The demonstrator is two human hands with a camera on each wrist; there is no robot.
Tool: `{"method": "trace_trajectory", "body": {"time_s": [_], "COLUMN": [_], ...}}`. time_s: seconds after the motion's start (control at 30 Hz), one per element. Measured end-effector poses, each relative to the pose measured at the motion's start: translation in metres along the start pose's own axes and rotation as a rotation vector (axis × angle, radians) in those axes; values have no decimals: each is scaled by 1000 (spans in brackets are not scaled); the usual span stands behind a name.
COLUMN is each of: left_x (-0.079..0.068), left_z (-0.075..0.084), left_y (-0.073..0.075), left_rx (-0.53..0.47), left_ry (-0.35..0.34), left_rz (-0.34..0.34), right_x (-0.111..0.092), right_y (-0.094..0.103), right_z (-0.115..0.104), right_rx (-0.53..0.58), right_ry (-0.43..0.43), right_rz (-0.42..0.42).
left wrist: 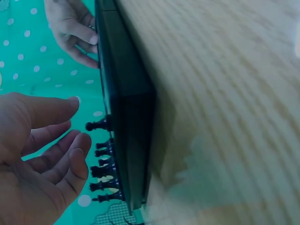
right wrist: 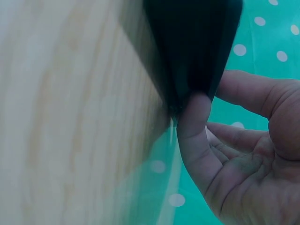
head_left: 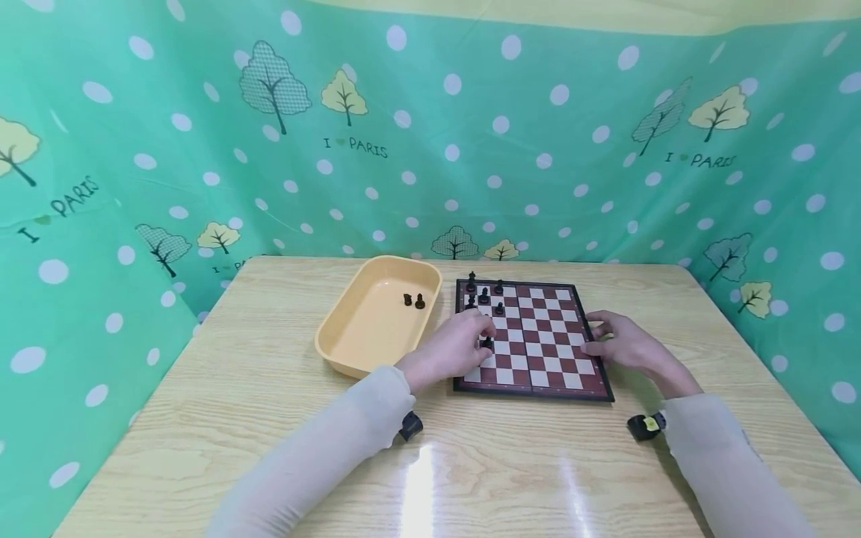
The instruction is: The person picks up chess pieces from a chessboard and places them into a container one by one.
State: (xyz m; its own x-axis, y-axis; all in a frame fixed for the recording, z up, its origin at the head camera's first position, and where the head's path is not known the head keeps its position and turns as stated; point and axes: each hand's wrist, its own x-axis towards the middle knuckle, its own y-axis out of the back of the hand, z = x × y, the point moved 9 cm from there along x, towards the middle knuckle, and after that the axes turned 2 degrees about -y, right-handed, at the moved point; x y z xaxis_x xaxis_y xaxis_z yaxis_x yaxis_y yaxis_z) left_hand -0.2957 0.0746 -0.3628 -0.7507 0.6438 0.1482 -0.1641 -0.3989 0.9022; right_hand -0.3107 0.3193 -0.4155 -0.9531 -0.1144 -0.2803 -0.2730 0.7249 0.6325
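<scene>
A dark chess piece [head_left: 487, 343] stands on the left part of the chessboard [head_left: 553, 365], upright as far as I can see; the left hand [head_left: 456, 345] reaches over from the side, thumb and fingers spread a little apart, and the wrist view shows the piece just beyond the fingertips with nothing gripped; that loose bracket seems suited to so small and tippy a thing, letting either side of the hand nudge it. Five other black pieces [head_left: 483, 296] that I can count stand towards the board's far left corner, clear of the fingers; across from them the right hand [head_left: 622, 340] pinches the board's right edge, thumb above and a finger against the side, presumably so the board doesn't slide.

Left of the board sits a shallow tan tray [head_left: 377, 329], close enough, I'd judge, for an easy reach; two more dark pieces [head_left: 420, 301] are in it, near its right wall, and its rim probably stops them rolling off; all this rests on a wooden table [head_left: 202, 426], with a green dotted cloth [head_left: 558, 187] hanging behind.
</scene>
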Motion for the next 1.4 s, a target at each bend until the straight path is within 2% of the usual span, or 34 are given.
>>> {"method": "trace_trajectory", "body": {"time_s": [0.3, 0.5, 1.03, 1.4], "left_x": [5, 8, 14, 16], "left_z": [-13, -18, -18, -19], "left_y": [-6, -10, -16, -18], "left_rx": [-54, -52, -87, -67], "left_ry": [36, 43, 26, 37], "left_rz": [21, 15, -11, -9], "right_x": [1, 1, 0, -2], "right_y": [0, 0, 0, -1], "right_z": [0, -1, 0, -3], "right_rx": [-16, -27, -8, 8], "right_ry": [5, 2, -2, 4], "right_rz": [3, 6, -7, -15]}}
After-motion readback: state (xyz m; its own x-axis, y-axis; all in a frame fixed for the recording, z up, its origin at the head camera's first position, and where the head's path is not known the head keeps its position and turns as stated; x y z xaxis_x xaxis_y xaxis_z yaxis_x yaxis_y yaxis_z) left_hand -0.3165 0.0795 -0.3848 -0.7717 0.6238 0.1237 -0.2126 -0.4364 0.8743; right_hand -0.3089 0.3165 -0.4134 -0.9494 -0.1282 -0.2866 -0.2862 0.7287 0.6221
